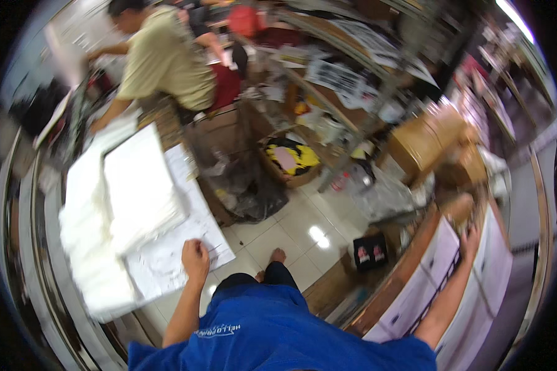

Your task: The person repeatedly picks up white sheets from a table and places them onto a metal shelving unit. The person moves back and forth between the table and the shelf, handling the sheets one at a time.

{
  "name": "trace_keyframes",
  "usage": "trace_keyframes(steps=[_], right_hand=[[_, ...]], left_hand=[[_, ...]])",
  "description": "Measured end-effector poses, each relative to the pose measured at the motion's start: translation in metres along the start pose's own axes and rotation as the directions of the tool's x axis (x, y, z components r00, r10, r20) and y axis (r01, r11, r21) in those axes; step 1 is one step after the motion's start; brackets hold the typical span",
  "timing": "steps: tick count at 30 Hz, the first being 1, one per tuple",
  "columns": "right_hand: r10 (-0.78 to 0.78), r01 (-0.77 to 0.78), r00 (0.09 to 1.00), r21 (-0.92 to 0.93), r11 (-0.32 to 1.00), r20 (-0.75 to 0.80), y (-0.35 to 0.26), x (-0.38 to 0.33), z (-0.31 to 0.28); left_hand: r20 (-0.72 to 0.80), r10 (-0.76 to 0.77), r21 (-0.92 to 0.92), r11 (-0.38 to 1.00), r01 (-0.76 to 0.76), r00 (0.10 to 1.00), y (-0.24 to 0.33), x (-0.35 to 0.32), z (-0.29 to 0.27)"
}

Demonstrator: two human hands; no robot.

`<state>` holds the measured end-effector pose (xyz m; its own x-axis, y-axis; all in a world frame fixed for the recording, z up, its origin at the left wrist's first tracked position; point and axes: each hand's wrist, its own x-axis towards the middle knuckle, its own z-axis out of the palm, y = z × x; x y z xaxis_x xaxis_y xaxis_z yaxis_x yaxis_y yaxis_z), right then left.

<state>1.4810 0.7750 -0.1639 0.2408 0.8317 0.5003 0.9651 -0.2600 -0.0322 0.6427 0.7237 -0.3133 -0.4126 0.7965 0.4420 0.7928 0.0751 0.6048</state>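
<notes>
My left hand (195, 260) is over the near right edge of a table, its fingers curled in, with nothing visible in them. Below it lies a large white sheet (158, 266) with faint marks. Two thick stacks of white sheets, a right stack (141, 185) and a left stack (86, 229), cover much of the table to its left. Off to the right, my right hand (470, 243) rests at the far end of long white panels (424, 278) with brown edges. Its fingers look stretched out, partly blurred; no object shows in it.
A seated person (173, 59) in a pale yellow shirt works past the table. A dark plastic bag (250, 191), a carton (291, 157) with yellow and black contents, and a taped brown box (424, 142) stand ahead. Metal shelves (353, 49) hold printed sheets. Shiny floor tiles (297, 229) lie between.
</notes>
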Motion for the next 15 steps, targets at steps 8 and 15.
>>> trace_keyframes(steps=[8, 15], right_hand=[[-0.006, 0.008, 0.997, -0.028, 1.0, 0.081, 0.037, 0.009, 0.014], [0.011, -0.01, 0.998, -0.021, 1.0, 0.056, 0.049, 0.011, 0.019]], left_hand=[[-0.043, -0.063, 0.015, 0.998, 0.064, 0.997, 0.013, 0.0, -0.011], [-0.055, -0.038, 0.019, 0.999, 0.039, 0.998, 0.011, 0.003, -0.012]])
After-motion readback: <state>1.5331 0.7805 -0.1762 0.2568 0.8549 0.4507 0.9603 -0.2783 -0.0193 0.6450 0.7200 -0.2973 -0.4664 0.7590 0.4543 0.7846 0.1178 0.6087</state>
